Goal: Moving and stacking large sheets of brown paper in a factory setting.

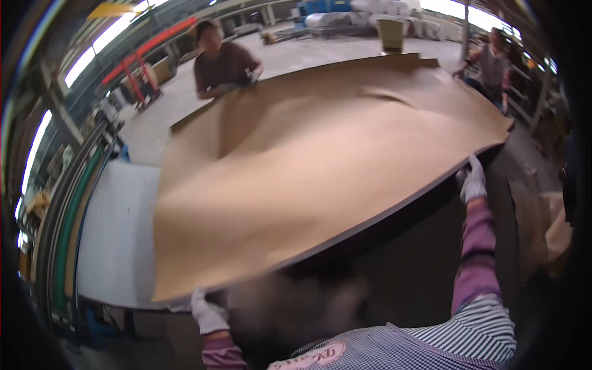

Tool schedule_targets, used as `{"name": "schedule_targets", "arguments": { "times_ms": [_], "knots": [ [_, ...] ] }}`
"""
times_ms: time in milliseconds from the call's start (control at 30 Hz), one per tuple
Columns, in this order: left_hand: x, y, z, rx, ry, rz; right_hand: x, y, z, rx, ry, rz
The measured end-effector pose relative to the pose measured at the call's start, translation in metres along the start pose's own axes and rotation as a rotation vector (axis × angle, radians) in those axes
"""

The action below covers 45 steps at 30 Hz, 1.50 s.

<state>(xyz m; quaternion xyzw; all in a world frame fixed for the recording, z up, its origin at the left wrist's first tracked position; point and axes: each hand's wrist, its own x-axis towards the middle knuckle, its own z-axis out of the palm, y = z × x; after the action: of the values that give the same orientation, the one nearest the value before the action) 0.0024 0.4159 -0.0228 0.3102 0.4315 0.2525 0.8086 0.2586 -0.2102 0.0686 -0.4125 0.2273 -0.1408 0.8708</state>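
A large brown sheet (pixel 308 166), paper-like with a dark underside along its near edge, spreads across the view with soft waves and a crease. My left hand (pixel 208 313), in a white glove, is closed at its near left corner, the fingertips partly hidden by blur. Farther right, my right hand (pixel 473 180), also gloved, grips the near edge with the arm stretched out. Under the sheet's left end shows a pale grey-white flat surface (pixel 117 228).
A co-worker (pixel 223 65) stands at the far edge, hands by the sheet. Another person (pixel 490 65) is at the far right corner. A machine with a green roller (pixel 77 228) runs along the left. Behind are a red frame (pixel 148 52) and a greenish bin (pixel 390 35).
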Motion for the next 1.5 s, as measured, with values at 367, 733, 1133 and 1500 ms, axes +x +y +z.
{"name": "schedule_targets", "arguments": {
  "times_ms": [367, 733, 1133, 1500],
  "knots": [
    [0.055, -0.006, -0.01, 0.004, -0.263, -0.232, 0.082, 0.155, -0.046, -0.395, -0.02, 0.041],
    [0.047, -0.099, 0.094, 0.949, -0.361, 0.167, 0.112, 0.117, -0.075, -0.687, 0.209, 0.083],
    [0.051, -0.117, 0.08, 0.937, -0.507, 0.097, 0.048, 0.067, 0.018, -2.284, 0.139, -0.612],
    [0.244, 0.036, -0.262, 0.224, 0.875, 0.539, -0.276, 0.263, 0.195, -1.386, -0.869, -0.511]
  ]
}}
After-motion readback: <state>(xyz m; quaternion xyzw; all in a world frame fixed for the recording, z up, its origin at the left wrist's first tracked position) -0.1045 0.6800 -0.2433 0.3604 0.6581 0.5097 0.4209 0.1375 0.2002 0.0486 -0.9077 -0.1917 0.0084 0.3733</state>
